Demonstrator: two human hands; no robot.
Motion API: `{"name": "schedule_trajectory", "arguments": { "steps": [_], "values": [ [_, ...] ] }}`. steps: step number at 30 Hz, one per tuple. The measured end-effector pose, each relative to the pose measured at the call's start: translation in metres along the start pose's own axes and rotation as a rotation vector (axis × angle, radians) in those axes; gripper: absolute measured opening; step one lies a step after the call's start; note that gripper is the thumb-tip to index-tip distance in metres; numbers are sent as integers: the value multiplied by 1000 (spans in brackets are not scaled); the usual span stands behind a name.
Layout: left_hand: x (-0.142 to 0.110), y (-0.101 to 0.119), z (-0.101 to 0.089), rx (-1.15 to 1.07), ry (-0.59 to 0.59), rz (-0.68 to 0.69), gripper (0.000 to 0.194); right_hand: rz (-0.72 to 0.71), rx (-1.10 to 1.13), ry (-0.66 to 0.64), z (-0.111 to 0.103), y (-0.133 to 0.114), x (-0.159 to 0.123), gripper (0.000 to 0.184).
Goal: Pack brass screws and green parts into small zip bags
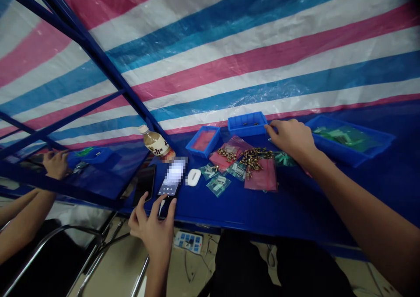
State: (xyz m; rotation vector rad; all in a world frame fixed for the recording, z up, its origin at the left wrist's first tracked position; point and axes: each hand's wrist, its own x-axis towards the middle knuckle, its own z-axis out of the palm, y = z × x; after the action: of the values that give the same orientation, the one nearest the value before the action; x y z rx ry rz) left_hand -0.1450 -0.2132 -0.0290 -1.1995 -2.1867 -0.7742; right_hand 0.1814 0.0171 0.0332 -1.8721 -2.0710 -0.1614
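Note:
My left hand (153, 220) is open, fingers spread at the lower end of a lit phone (169, 187) with a white charging plug (162, 206) in it. My right hand (290, 136) has its fingers curled together at the right end of a small blue bin (247, 124); whether they grip its rim or a small part is not visible. Below lies a pile of brass-coloured metal fittings (254, 157), partly on a pink bag (261, 181). Clear bags with pale pieces (218, 184) lie beside it.
A large blue bin (354, 157) holds green bags. Another bin (210, 150) has pink bags. A drink bottle (155, 143), a white case (193, 177) and a dark phone (146, 181) are at left. Beyond the blue frame (108, 69), another person's hand (56, 165) works.

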Motion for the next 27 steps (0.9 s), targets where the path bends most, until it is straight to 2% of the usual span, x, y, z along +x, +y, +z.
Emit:
{"name": "schedule_trajectory", "arguments": {
  "steps": [6, 15, 27],
  "values": [
    [-1, 3, 1, -19, -37, -30, 25, 4, 12, -17, -2, -2, 0, 50],
    [2, 0, 2, -38, -75, -75, 34, -6, 13, -10, -1, -2, -1, 49],
    [-2, 4, 2, -38, -65, -88, 27, -2, 9, -16, -2, -1, 0, 51]
  ]
}}
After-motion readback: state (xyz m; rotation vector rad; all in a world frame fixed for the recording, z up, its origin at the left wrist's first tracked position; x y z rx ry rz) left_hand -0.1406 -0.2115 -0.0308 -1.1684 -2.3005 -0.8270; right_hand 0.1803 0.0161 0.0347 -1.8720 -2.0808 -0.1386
